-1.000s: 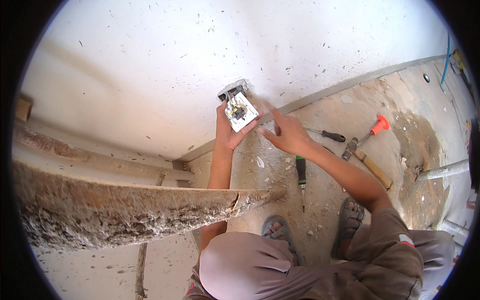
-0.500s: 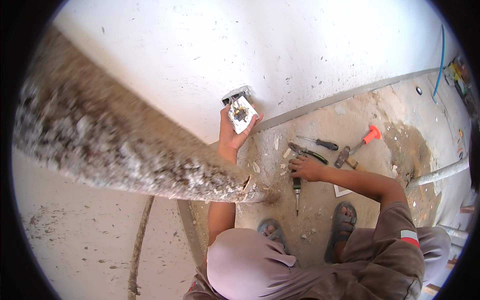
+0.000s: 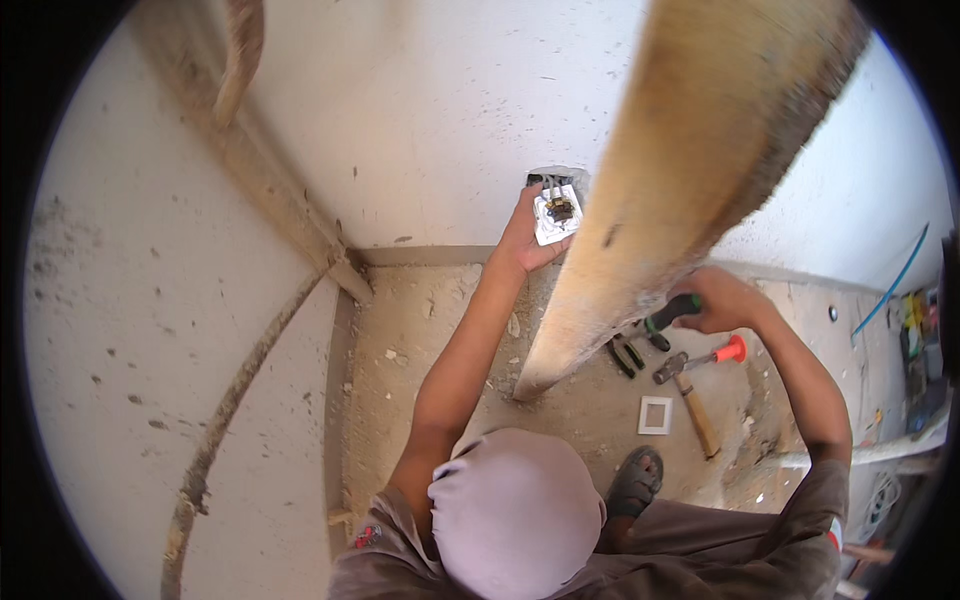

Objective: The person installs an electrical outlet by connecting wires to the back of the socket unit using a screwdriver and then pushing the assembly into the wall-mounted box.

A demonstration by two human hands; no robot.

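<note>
The left arm (image 3: pixel 465 350) reaches toward the far side, only slightly bent at the elbow. It ends in the left hand (image 3: pixel 524 238), which is gripping, thumb pointing far and fingers extending right. The right arm (image 3: pixel 800 375) bends more, its forearm slanting far and left. The right hand (image 3: pixel 725 300), fingers curled inward, sits nearer than the left, well apart.

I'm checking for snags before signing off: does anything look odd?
The white electrical fitting is off the wall, in the left hand by a rough-edged hole; it looks odd with its wired back exposed.
</note>
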